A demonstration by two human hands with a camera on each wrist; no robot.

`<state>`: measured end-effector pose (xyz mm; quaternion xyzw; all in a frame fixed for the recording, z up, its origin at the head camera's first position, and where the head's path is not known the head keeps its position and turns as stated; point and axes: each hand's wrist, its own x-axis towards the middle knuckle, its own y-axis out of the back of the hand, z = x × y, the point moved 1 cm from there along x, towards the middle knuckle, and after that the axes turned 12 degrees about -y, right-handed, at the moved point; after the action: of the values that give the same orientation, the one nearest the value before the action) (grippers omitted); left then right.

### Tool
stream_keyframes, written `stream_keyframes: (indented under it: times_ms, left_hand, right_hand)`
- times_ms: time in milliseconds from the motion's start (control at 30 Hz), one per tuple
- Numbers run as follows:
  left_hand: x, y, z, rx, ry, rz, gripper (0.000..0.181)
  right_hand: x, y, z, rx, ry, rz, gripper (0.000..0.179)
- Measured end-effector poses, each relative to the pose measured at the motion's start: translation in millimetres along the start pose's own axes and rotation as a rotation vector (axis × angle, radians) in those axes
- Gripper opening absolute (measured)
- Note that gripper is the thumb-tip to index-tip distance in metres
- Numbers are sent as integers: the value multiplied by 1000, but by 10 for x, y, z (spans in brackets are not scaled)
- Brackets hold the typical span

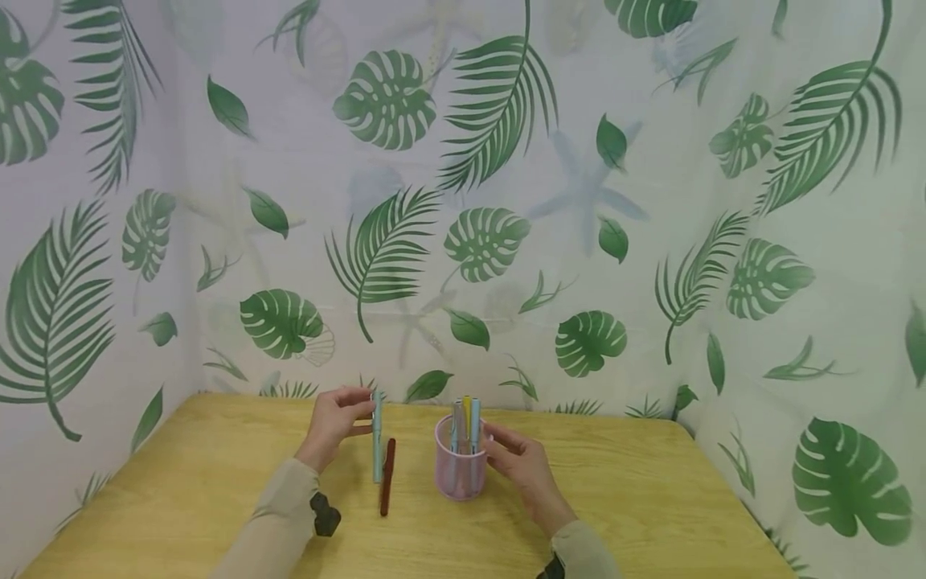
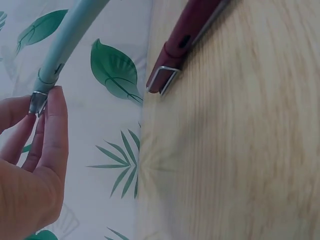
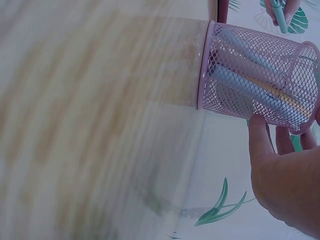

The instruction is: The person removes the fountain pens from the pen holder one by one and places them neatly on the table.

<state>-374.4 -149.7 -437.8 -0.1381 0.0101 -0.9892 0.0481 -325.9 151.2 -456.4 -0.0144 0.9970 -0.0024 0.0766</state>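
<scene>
A mint-green pen (image 1: 377, 450) hangs upright from my left hand (image 1: 338, 418). Thumb and fingers pinch its clip end, as the left wrist view shows at the silver clip (image 2: 38, 102). A dark red pen (image 1: 387, 477) lies on the table just right of it, its clip end toward the far side in the left wrist view. The pink mesh pen holder (image 1: 460, 474) stands upright with several pens (image 1: 466, 422) in it, grey, yellow and light blue among them. At its right side my right hand (image 1: 528, 474) holds it near the rim, fingertips against the mesh (image 3: 265, 75).
The wooden table (image 1: 600, 515) ends at a back edge close behind the pen holder. A white cloth (image 1: 506, 354) with green leaf prints hangs behind and along both sides. A dark strapped device (image 1: 325, 515) sits at the left wrist.
</scene>
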Motion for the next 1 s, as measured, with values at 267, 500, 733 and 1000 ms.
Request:
stream_keyframes:
  times_ms: [267, 500, 733, 1000]
  left_hand:
    - [-35, 81, -104, 65, 19, -26, 32]
    - [-87, 108, -242, 84, 74, -32, 28]
    - [-84, 126, -305, 115, 184, -34, 24]
    - [-76, 103, -325, 170, 220, -35, 21]
  right_hand:
    - [12, 8, 13, -18, -5, -19, 44]
    - [-18, 14, 29, -16, -9, -15, 42]
    - [27, 10, 28, -18, -22, -3, 44]
    - [42, 16, 9, -22, -23, 5, 44]
